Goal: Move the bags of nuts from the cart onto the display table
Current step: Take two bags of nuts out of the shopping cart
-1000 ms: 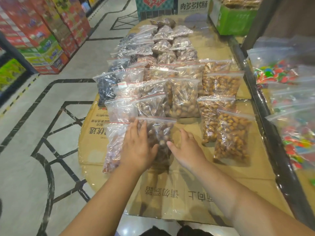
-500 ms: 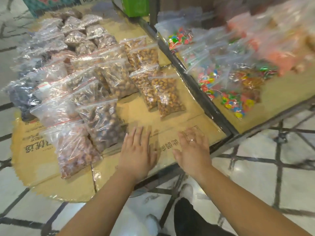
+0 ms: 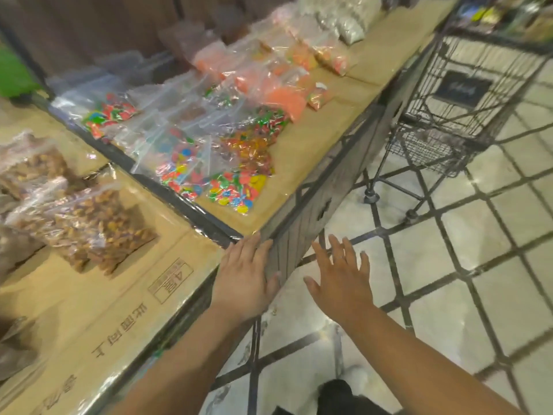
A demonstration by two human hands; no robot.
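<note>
We locate the bags of nuts (image 3: 83, 226) at the left of the scene, lying flat on the cardboard-covered display table (image 3: 104, 310), with further bags just behind and to the left. The cart (image 3: 466, 94) stands at the far right on the tiled floor (image 3: 449, 280), well apart from these bags. Its contents are too blurred for us to identify.

Left hand (image 3: 244, 283): fingers straight and close together, holding nothing, over the near right corner of the display table. We cannot tell whether it touches the edge.

Right hand (image 3: 341, 283): fingers straight and spread, holding nothing, over the floor just beside the left hand.

Right of the display table, past a dark rail (image 3: 206, 221), a second table (image 3: 302, 163) carries clear bags of coloured candy (image 3: 236, 190), with orange-filled bags (image 3: 281, 97) farther back.
</note>
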